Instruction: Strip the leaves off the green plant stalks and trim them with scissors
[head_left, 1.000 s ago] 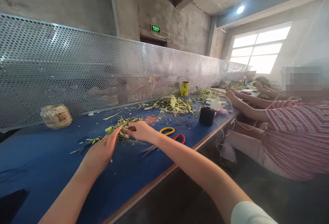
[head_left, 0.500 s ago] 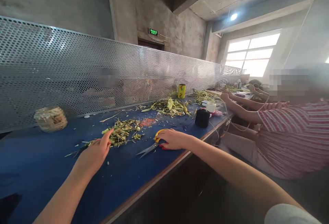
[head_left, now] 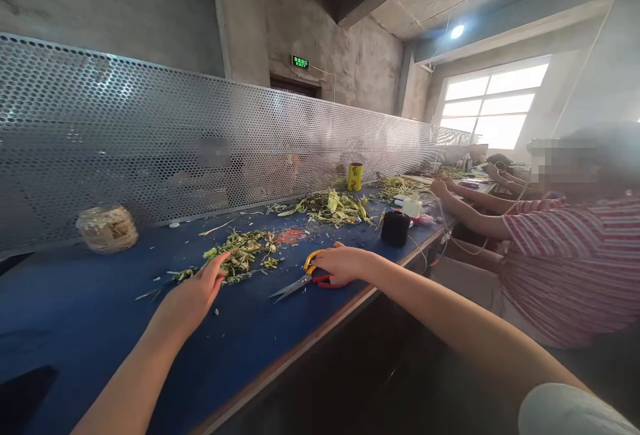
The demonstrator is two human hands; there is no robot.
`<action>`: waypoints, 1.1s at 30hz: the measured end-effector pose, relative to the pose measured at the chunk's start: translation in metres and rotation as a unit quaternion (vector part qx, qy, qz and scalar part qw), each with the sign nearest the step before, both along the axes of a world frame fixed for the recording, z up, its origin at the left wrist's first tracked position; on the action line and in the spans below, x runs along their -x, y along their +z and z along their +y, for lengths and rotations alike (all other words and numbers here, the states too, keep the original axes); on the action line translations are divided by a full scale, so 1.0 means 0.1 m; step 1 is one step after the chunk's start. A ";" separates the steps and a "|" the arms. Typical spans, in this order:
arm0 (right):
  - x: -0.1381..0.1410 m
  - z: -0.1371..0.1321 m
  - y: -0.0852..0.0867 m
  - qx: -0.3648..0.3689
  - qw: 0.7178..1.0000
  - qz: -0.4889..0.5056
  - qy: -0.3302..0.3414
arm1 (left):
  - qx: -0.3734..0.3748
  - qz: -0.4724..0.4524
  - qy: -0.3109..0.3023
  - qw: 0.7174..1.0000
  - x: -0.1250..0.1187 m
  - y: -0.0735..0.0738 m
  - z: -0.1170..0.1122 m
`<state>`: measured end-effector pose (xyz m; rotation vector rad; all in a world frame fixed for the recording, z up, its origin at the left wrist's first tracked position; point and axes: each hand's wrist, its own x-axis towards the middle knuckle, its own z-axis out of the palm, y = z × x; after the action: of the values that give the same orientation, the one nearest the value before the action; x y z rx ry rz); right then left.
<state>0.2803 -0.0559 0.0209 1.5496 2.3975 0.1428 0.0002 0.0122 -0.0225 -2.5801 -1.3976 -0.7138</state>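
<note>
A pair of scissors (head_left: 295,286) with one yellow and one red handle lies low over the blue table, blades pointing left and slightly apart. My right hand (head_left: 343,265) has its fingers curled over the handles; some fingertips are hidden. To the left, my left hand (head_left: 197,288) reaches to the near edge of a pile of chopped green and yellowish plant scraps (head_left: 243,252). Its fingers are stretched out and touch or nearly touch the pile; I see nothing held in them.
A perforated metal screen (head_left: 175,148) runs behind the blue table (head_left: 230,342). On the table are a straw-coloured jar-like bundle (head_left: 107,228), a second husk pile (head_left: 337,208), a yellow can (head_left: 355,176) and a black thread spool (head_left: 395,228). A co-worker in a striped shirt (head_left: 565,242) sits at right.
My right hand has drawn back slightly to the right, baring more of the handles, and the blades look closer together. My left hand has shifted a little right beside the scraps.
</note>
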 end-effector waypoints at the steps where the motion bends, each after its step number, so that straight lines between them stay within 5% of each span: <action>1: 0.00 0.01 0.00 -0.008 1.000 -0.017 0.008 | -0.002 0.005 0.005 1.000 0.00 0.01 -0.01; 6: -0.03 0.00 0.01 -0.030 0.998 -0.047 0.016 | -0.006 0.014 0.010 1.000 0.00 0.03 0.00; 13: -0.11 -0.13 0.03 -0.161 0.987 0.001 0.011 | 0.033 0.014 0.027 0.999 -0.02 0.06 -0.03; 17: -0.09 -0.20 0.03 -0.136 0.973 0.183 -0.041 | 0.071 -0.030 0.012 0.997 -0.02 0.09 -0.05; 20: 0.04 -0.24 0.00 0.027 0.891 0.443 -0.091 | 0.102 -0.061 -0.004 0.993 -0.01 0.11 -0.06; 22: 0.15 -0.24 -0.03 0.166 0.825 0.531 -0.098 | 0.106 -0.087 -0.007 0.990 -0.01 0.11 -0.06; 26: 0.38 -0.18 -0.07 0.490 0.563 0.659 -0.094 | 0.111 -0.116 -0.003 0.987 -0.01 0.12 -0.06; 27: 0.43 -0.15 -0.08 0.536 0.519 0.659 -0.092 | 0.115 -0.121 0.000 0.986 -0.01 0.12 -0.06; 30: 0.55 -0.07 -0.12 0.626 0.453 0.627 -0.093 | 0.127 -0.140 0.015 0.982 -0.01 0.14 -0.08; 33: 0.66 -0.03 -0.18 0.667 0.435 0.595 -0.107 | 0.132 -0.154 0.023 0.979 -0.02 0.16 -0.10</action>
<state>0.2145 -0.0588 0.0034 0.8480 1.3852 -2.8508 0.0022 0.0022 -0.0066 -2.7094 -1.7441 -1.0199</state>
